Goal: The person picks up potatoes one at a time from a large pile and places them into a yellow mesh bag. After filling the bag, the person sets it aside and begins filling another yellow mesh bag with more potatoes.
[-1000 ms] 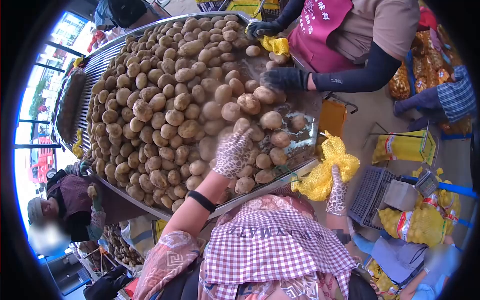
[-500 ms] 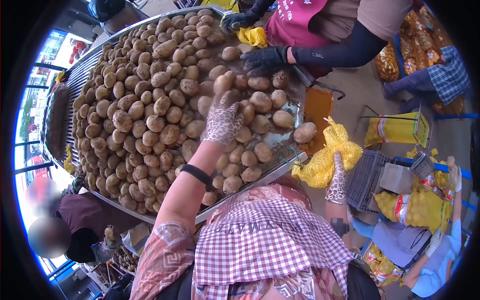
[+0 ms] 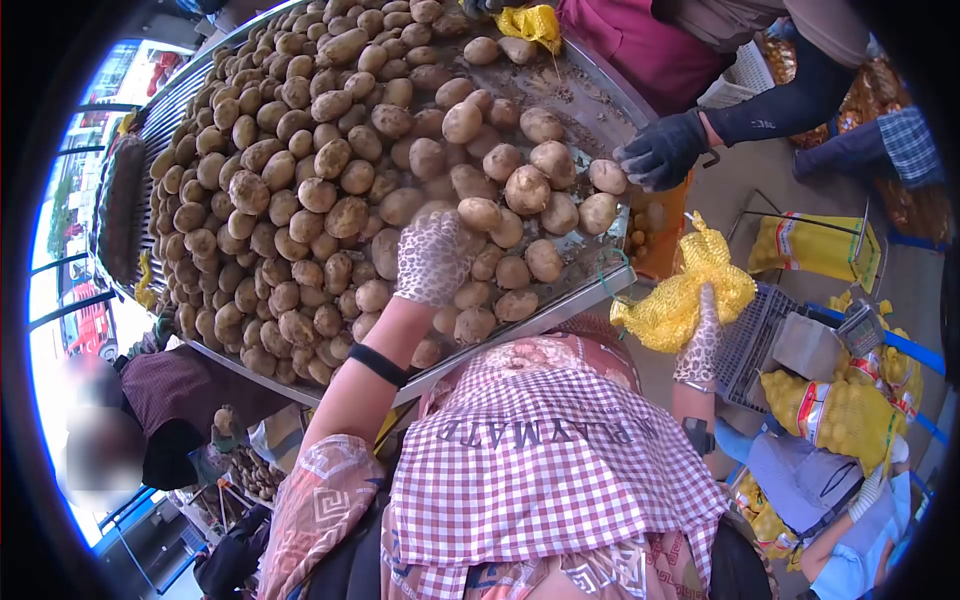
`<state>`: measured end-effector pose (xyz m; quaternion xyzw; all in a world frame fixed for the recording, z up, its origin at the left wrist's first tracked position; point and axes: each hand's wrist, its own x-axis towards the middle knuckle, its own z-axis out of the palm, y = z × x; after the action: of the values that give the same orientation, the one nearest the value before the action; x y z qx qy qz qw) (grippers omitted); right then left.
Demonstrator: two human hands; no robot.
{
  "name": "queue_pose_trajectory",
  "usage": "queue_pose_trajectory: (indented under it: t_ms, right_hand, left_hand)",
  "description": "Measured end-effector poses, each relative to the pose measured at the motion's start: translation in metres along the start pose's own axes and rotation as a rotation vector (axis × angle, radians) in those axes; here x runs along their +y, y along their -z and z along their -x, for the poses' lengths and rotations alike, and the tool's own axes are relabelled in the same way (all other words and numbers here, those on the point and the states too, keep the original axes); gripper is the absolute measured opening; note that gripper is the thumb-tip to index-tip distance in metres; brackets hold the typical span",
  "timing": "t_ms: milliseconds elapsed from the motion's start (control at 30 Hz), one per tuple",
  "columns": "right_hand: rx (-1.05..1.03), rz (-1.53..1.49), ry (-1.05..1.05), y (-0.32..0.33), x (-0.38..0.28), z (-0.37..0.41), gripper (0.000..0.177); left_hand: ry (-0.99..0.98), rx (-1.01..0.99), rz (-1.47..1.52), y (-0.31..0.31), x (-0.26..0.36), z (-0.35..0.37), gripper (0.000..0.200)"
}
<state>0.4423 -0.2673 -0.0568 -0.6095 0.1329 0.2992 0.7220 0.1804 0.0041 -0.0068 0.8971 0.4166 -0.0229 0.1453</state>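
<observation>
My left hand [image 3: 435, 258], in a leopard-print glove, rests among the potatoes [image 3: 348, 217] on the metal sorting table. Its fingers bend down, blurred, with the tips hidden, beside a potato [image 3: 479, 214]. Off the table's right corner, my right hand [image 3: 703, 345], gloved alike, is closed round a bunched yellow mesh bag [image 3: 690, 290]. Across the table, a co-worker's black-gloved hand [image 3: 662, 150] touches or nearly touches a potato [image 3: 607, 176] by the table's end. Their other glove, partly cut off, is beside another yellow mesh bag [image 3: 530, 24].
The table's metal rim [image 3: 540, 335] runs in front of me. An orange chute [image 3: 660, 215] with potatoes in it adjoins the right end. Beyond my right hand are a grey crate [image 3: 752, 345] and filled yellow mesh bags [image 3: 835, 415]. Other people work at both sides.
My left hand has drawn back toward me, and potatoes ahead of it have shifted. The co-worker's glove has moved right to the table's end. My right hand still grips the mesh bag.
</observation>
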Motion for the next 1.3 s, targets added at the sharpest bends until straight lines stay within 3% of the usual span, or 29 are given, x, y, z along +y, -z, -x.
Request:
queue_pose_trajectory:
  t_ms: [67, 100, 167, 233, 333, 367, 467, 567, 633, 700, 767, 833, 900, 933, 967, 1033, 1100, 1167, 1200, 1233, 1300]
  right_hand:
    - [-0.05, 0.02, 0.026, -0.019, -0.008, 0.012, 0.058]
    - [-0.057, 0.02, 0.026, -0.022, -0.006, 0.011, 0.058]
    - [-0.09, 0.064, 0.108, -0.025, -0.003, 0.007, 0.059]
    - [-0.111, 0.09, 0.15, -0.033, -0.005, 0.006, 0.059]
    - [-0.15, 0.048, 0.008, -0.05, -0.015, 0.015, 0.058]
    - [-0.154, 0.059, 0.001, -0.05, -0.013, 0.013, 0.058]
    - [-0.191, 0.115, 0.126, -0.053, -0.012, 0.006, 0.058]
    - [-0.201, 0.088, 0.07, -0.052, -0.017, 0.007, 0.06]
    - [-0.208, 0.08, 0.042, -0.047, -0.004, -0.001, 0.059]
    - [-0.215, 0.059, 0.025, -0.044, 0.014, -0.018, 0.057]
    - [-0.28, 0.13, 0.077, -0.051, 0.027, -0.025, 0.059]
    - [-0.325, 0.226, 0.153, -0.052, 0.036, -0.036, 0.058]
    - [-0.36, 0.232, 0.218, -0.062, 0.02, -0.029, 0.057]
    - [-0.343, 0.192, 0.206, -0.069, 0.009, -0.024, 0.056]
    - [-0.334, 0.154, 0.191, -0.077, -0.001, -0.019, 0.055]
    - [-0.396, 0.301, 0.25, -0.098, -0.015, -0.01, 0.054]
    - [-0.587, 0.539, 0.399, -0.124, -0.027, 0.015, 0.054]
    - [-0.977, 0.656, 0.915, -0.162, -0.033, 0.041, 0.052]
    - [-1.044, 0.897, 1.101, -0.171, -0.031, 0.053, 0.06]
    - [-1.174, 0.949, 1.319, -0.177, -0.023, 0.057, 0.058]
    - [-1.201, 0.91, 1.153, -0.163, -0.012, 0.046, 0.054]
  left_hand:
    - [0.245, -0.057, 0.104, 0.002, 0.013, -0.018, 0.042]
    - [0.25, -0.052, 0.103, -0.002, 0.016, -0.022, 0.042]
    - [0.057, 0.072, -0.017, -0.013, 0.017, -0.026, 0.055]
    - [0.035, 0.04, -0.019, -0.013, 0.02, -0.037, 0.064]
    - [0.109, 0.223, 0.676, -0.025, 0.014, -0.059, 0.055]
    - [0.274, 0.215, 0.922, -0.004, 0.022, -0.062, 0.055]
    - [0.171, 0.299, 0.764, -0.007, 0.014, -0.052, 0.053]
    - [-0.018, -0.293, -0.094, 0.012, 0.033, -0.032, 0.057]
    - [-0.104, 0.021, -0.158, -0.049, 0.022, -0.015, 0.057]
    - [-0.06, 0.028, -0.141, -0.041, 0.038, -0.021, 0.059]
    - [-0.018, -0.214, 0.046, -0.03, 0.047, -0.033, 0.061]
    - [-0.017, -0.197, 0.052, -0.028, 0.048, -0.034, 0.058]
    - [0.114, -0.129, 1.167, -0.021, 0.044, -0.028, 0.054]
    - [0.26, -0.24, 1.692, -0.029, 0.037, -0.03, 0.056]
    - [0.26, -0.232, 1.696, -0.025, 0.035, -0.026, 0.056]
    - [0.208, -0.577, 2.282, -0.013, 0.033, -0.015, 0.062]
    - [0.169, -0.541, 2.289, -0.025, 0.036, -0.014, 0.071]
    - [0.128, -0.749, 2.377, -0.028, 0.041, -0.011, 0.079]
    - [0.149, -0.515, 2.261, -0.014, 0.063, -0.003, 0.078]
    - [0.059, -0.383, 2.052, -0.042, 0.051, 0.008, 0.073]
    - [0.166, -0.405, 2.226, -0.005, 0.071, 0.027, 0.07]
